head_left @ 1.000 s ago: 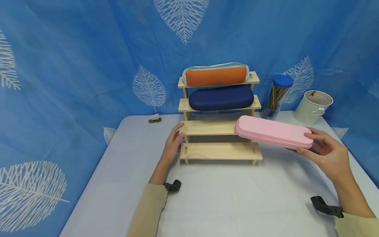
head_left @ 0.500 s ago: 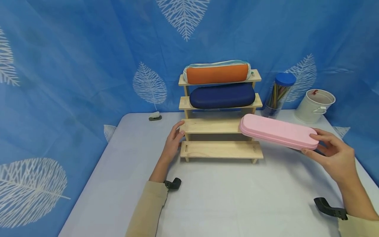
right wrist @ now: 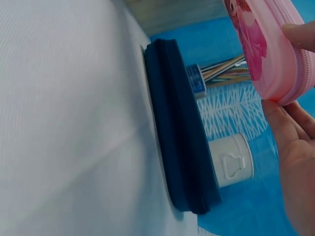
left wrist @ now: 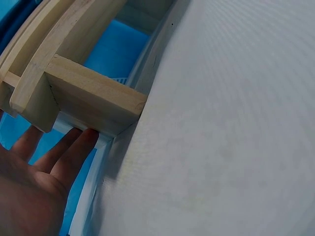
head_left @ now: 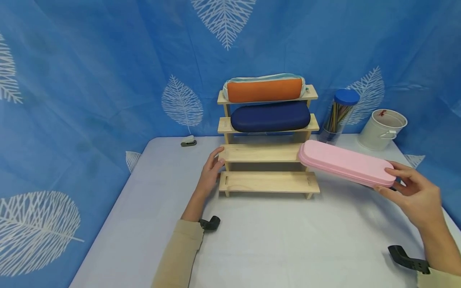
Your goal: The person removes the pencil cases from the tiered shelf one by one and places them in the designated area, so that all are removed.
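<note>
A pink pencil case hangs above the table beside the wooden tiered rack. My right hand pinches its right end between thumb and fingers; its left end overlaps the rack's third tier from the top in the head view. The right wrist view shows the zip and a pink printed picture on this case. My left hand touches the rack's left side, and its straight fingers reach the wooden end piece in the left wrist view. An orange pencil case and a navy pencil case lie on the upper two tiers.
Behind the pink case stand a clear tube of pencils with a blue lid and a white metal bucket. A long dark blue case lies below my right hand. A small stapler sits at the back left.
My right hand has moved right and slightly toward me with the pink pencil case, drawing it away from the rack. The left hand has stayed at the rack's side.
</note>
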Motion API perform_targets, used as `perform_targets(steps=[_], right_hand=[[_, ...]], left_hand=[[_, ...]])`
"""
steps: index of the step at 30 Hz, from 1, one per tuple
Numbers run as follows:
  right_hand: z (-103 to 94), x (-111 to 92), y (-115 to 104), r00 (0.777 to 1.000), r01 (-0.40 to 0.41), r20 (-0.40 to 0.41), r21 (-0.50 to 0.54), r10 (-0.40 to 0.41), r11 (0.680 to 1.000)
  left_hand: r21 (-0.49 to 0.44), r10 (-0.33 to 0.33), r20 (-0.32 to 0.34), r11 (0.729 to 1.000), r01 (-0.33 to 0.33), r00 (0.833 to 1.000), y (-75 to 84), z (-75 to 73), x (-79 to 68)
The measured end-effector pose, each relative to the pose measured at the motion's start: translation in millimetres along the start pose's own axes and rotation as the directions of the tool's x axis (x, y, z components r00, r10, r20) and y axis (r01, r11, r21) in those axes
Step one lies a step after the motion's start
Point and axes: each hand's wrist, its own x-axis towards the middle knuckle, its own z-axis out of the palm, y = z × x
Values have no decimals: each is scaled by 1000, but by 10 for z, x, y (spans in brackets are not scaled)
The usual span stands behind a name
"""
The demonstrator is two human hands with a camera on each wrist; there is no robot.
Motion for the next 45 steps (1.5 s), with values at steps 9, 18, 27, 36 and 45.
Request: perform_targets(steps=[9, 18, 27, 36, 45], right_hand=[[-76, -55, 81, 998, -58, -32, -26, 57, 998], [-139, -73, 118, 996, -83, -46, -25, 82, 996], [-182, -92, 143, 995, -81, -52, -22, 80, 996], [-250, -150, 182, 995, -82, -62, -48, 79, 995], [-297, -164, 226, 988, -62, -141, -15, 59, 998]], left_hand=[[-2, -2, -3, 1000, 2, 1000, -4, 0, 0], [-2, 1, 0, 1000, -1, 1000, 8, 9, 6], [3, 6, -8, 1000, -6, 1000, -15, 9, -4], [11, 9, -20, 1000, -9, 1000, -117, 2, 31], [-14, -3, -24, 1000, 2, 1000, -302, -42, 112]])
